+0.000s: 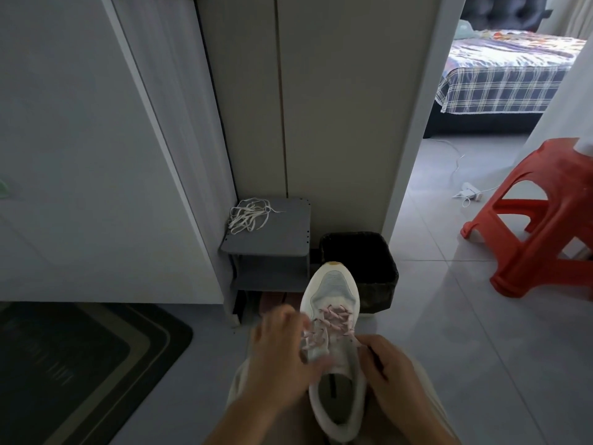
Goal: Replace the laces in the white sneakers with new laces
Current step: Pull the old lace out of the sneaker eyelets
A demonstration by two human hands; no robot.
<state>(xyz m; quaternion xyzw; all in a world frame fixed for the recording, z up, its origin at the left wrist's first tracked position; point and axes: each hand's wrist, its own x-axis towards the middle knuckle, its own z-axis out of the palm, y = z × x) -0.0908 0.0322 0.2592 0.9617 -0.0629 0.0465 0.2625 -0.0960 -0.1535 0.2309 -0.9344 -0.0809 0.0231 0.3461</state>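
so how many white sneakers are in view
1: the white sneaker lies on the person's lap, toe pointing away, between the left hand and the right hand, which pinches its pink lace. Its pair may be hidden.

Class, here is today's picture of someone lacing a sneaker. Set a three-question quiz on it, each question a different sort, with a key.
1. True or false: the white laces lie on the floor.
2. The lace threaded in the sneaker is: A pink, B black, C green.
3. Fill in: beyond the sneaker's toe stands a black ____.
Key: 1 false, they lie on the grey shelf; 2 A; 3 bin.
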